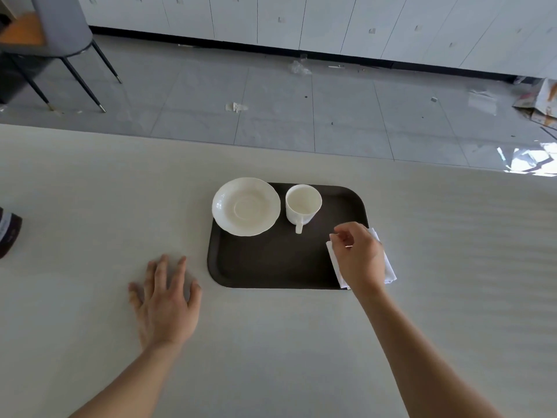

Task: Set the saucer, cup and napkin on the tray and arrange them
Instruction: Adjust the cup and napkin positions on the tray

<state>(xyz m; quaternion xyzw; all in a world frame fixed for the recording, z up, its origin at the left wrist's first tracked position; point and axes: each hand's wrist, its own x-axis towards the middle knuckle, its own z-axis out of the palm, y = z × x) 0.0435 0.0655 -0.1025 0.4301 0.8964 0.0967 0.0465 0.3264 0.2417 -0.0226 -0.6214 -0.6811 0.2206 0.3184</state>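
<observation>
Right now the white napkin (388, 267), folded, lies at the near right corner of the dark tray (271, 260), partly on the tray and partly hanging over its right rim onto the table (90, 182). The right hand (360, 256) rests on top of it, fingers curled down against the cloth; whether they pinch the napkin or only press on it cannot be told. The white cup (303, 203) stands upright and empty on the far part of the tray, its handle pointing toward the person. Just beside the cup, to its left and not touching it, the white saucer (246, 206) sits on the far left corner of the tray, with its edge reaching over the tray's rim. The left hand (165, 300) lies flat on the table with its fingers spread wide and holding nothing, near the tray's left side. A dark object (9, 235) sits at the table's left edge. Beyond the table, a grey tiled floor (301, 116) carries scattered scraps, and a chair (60, 31) stands at far left.
</observation>
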